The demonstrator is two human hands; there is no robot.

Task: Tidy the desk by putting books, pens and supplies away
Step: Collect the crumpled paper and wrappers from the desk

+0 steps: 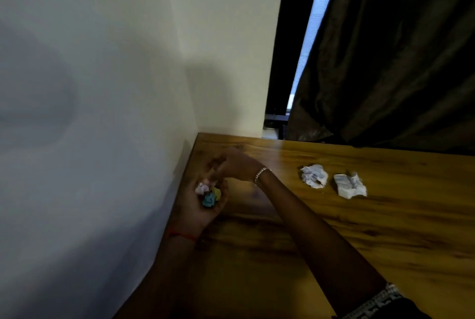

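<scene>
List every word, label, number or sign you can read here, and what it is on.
No text can be read.
Left crumpled white paper: faint grey marks, too blurred to read.
Right crumpled white paper: the same.
Coloured paper scraps held in the left hand: no print visible.
Desk: wood grain, no lettering.

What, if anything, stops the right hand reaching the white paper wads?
Probably nothing: yes. The right hand is over the left hand's coloured scraps, and bare desk lies between it and the wads.
</scene>
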